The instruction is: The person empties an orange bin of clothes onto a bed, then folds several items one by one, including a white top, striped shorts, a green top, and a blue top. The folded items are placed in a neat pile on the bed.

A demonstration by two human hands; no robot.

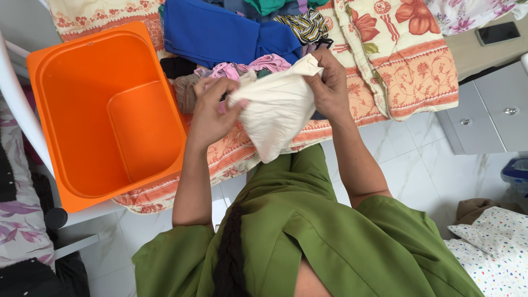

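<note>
A cream-white cloth (278, 110) hangs between my two hands above the edge of a bed. My left hand (212, 113) pinches its left edge, and my right hand (329, 82) grips its upper right corner. The cloth's lower part droops toward my green garment (308, 236). Behind the cloth lies a pile of clothes: a blue piece (220, 33), a pink piece (247, 67) and a striped piece (305, 25).
An orange plastic tub (71, 71) stands empty on a white chair (16, 99) at the left. A floral bedsheet (407, 60) covers the bed. A grey cabinet (489, 110) with a phone (498, 33) on top stands right. White tiled floor (434, 176) lies below.
</note>
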